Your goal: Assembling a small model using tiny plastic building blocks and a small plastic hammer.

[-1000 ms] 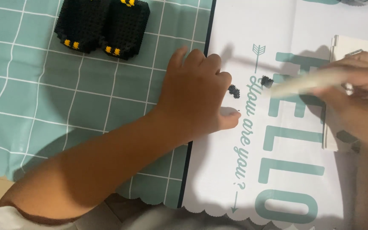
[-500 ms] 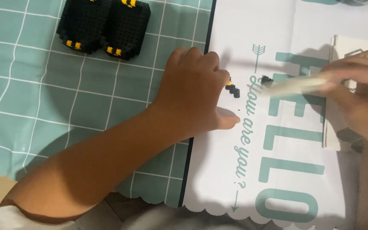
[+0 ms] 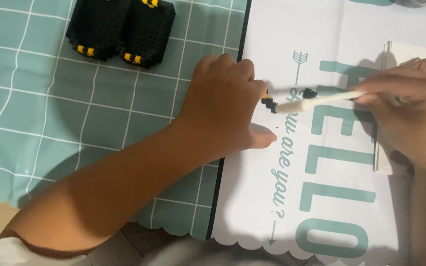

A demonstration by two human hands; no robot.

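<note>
My left hand (image 3: 223, 111) lies palm down at the left edge of a white mat with teal lettering (image 3: 321, 207), its fingertips holding a tiny black-and-yellow block piece (image 3: 269, 102). My right hand (image 3: 410, 111) grips a white stick-like tool (image 3: 321, 101) whose tip points left at that piece. A second small black bit (image 3: 310, 92) lies just above the tool. Two black block-built figures with yellow spots (image 3: 119, 29) stand at the top left on the teal grid mat (image 3: 35, 113).
A white booklet or card (image 3: 395, 54) lies under my right hand at the right edge. The teal mat's scalloped front edge (image 3: 173, 229) runs along the bottom, with the table edge beyond it.
The white tool's tip has moved left toward the small piece at my left fingertips. My left hand has shifted slightly; the figures have not moved.
</note>
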